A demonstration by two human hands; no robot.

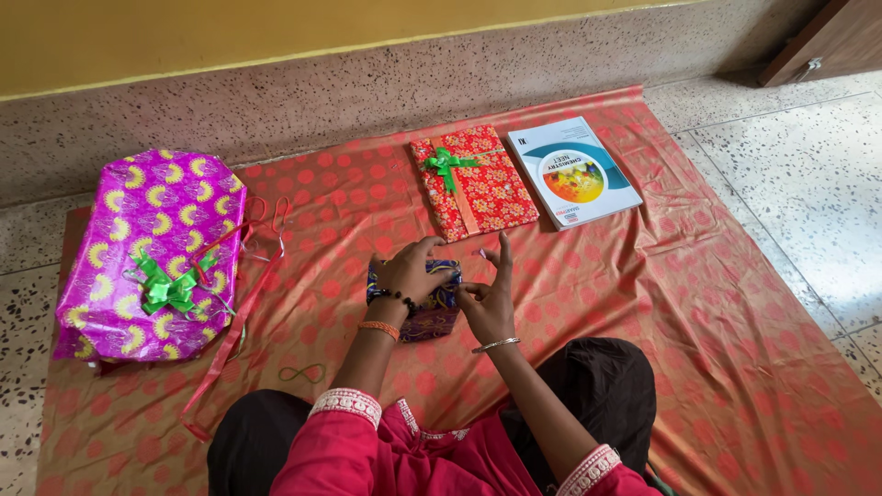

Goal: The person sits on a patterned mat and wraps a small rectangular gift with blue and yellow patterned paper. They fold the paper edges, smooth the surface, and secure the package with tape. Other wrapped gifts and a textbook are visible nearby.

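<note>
Knees in black cloth frame a small blue-and-purple wrapped parcel [432,308] lying on the red dotted wrapping sheet [698,303] spread over the floor. Left hand [411,271] presses down on its top, fingers curled over it, seemingly to keep the paper from shifting. Right hand [487,298] touches its right edge, thumb and forefinger pinched, other fingers raised. Beyond lie a red gift [473,179], a book [574,172], and a big magenta gift [152,253] at left.

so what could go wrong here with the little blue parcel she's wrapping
The small blue parcel is pinned only by the left hand; the right hand is lifted with fingers spread, so a loose fold might spring open. The red ribbon trailing from the big magenta gift lies near the knee and could snag.
</note>
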